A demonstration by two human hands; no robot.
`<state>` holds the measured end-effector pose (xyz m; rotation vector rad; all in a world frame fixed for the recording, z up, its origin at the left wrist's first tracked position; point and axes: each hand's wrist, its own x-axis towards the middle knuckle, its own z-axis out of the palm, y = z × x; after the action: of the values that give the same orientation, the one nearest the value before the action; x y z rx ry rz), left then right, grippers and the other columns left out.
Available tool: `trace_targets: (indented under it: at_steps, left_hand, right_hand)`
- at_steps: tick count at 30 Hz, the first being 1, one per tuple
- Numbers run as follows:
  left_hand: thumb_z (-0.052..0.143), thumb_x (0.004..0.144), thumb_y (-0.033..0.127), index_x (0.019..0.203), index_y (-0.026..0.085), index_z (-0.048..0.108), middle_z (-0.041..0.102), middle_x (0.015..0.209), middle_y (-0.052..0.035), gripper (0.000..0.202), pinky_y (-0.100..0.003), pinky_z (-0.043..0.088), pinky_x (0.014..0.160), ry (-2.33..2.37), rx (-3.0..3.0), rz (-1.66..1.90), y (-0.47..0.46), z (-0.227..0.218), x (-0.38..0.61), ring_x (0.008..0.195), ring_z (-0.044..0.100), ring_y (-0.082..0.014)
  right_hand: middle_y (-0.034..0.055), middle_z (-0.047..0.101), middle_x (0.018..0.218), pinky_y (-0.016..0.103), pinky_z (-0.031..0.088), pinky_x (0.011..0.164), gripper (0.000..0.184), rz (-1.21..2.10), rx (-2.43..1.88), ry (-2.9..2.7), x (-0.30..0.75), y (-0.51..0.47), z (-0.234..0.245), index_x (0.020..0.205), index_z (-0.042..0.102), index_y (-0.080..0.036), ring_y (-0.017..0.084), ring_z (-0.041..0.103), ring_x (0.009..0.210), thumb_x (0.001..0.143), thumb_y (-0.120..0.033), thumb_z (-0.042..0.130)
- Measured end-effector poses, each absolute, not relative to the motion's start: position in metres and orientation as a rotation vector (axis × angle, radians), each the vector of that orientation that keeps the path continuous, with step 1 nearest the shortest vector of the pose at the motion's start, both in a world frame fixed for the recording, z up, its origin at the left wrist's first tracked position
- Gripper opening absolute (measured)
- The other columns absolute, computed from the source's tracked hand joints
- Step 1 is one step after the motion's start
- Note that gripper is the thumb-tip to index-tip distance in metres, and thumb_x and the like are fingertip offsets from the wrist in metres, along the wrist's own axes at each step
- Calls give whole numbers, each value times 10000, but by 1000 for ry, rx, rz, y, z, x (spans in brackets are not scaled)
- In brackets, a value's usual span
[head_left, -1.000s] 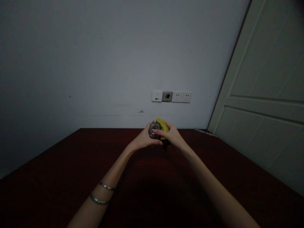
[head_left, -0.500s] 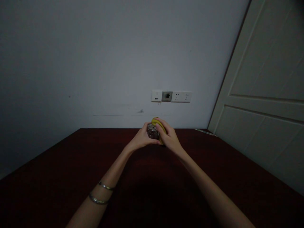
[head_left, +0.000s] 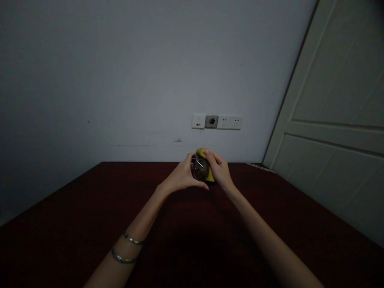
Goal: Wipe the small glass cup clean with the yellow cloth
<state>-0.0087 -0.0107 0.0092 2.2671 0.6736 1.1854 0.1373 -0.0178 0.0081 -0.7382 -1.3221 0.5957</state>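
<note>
The object point(head_left: 199, 168) is round, dark and glossy, with bright reflections on the side that I see. It is located between the two hands, in line with the far edge of the surface point(head_left: 180, 218); its height above the surface I cannot tell.

The cloth point(head_left: 211, 175) is yellow and folded. It lies against the right side and upper edge of the object; a dark part shows at its lower end.

Left hand point(head_left: 183, 175): the grip is curved around the left side of the object and holds it. The fingers pass behind; the thumb extends below the object, its tip directed to the right.

Right hand point(head_left: 221, 173): the grip is closed on the cloth and presses it to the object. The thumb rests on top of the cloth, near its upper fold.

Two bangles point(head_left: 122, 259), silver in colour, encircle the left forearm, one above the other. The right forearm is bare.

The surface is dark red and extends back to a pale wall point(head_left: 144, 80). A thin strip point(head_left: 260, 168) lies at its far right corner. A row of sockets point(head_left: 229, 122) is mounted on the wall above the hands; one plate is grey, the others white. A panelled door point(head_left: 336, 132) stands to the right.
</note>
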Motion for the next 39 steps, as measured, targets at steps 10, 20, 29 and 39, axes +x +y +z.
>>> trace_targets:
  at_steps: [10, 20, 29, 39]
  left_hand:
    - [821, 520, 352, 1209, 176, 389, 530, 1193, -121, 832, -450, 422, 941, 703, 2205, 1221, -7, 4, -9, 1092, 535, -277]
    - [838, 466, 387, 1225, 168, 396, 540, 1186, -128, 905, -458, 412, 941, 765, 2309, 1186, -13, 12, -9, 1090, 531, -293]
    - [758, 587, 308, 1179, 164, 475, 585, 1122, -104, 672, -407, 452, 880, 708, 2216, 1165, -5, 5, -5, 995, 581, -251]
    - [824, 496, 326, 1189, 165, 431, 573, 1139, -114, 813, -439, 425, 931, 738, 2174, 1209, -15, 12, -8, 1059, 551, -272]
  right_hand:
    - [18, 608, 1232, 420, 394, 1025, 224, 126, -581, -1662, 141, -36, 6, 1020, 690, -296, 206, 530, 1177, 838, -290, 559]
    - [32, 693, 1050, 410, 440, 976, 187, 289, -664, -1431, 134, -30, 9, 928, 724, -264, 212, 610, 1048, 820, -317, 581]
    - [6, 575, 1276, 446, 404, 1026, 245, 75, -562, -1824, 146, -34, 9, 1029, 688, -322, 222, 512, 1201, 795, -281, 626]
    - [35, 679, 1105, 417, 420, 1007, 219, 370, -643, -1401, 135, -28, 7, 966, 718, -264, 213, 591, 1094, 804, -356, 602]
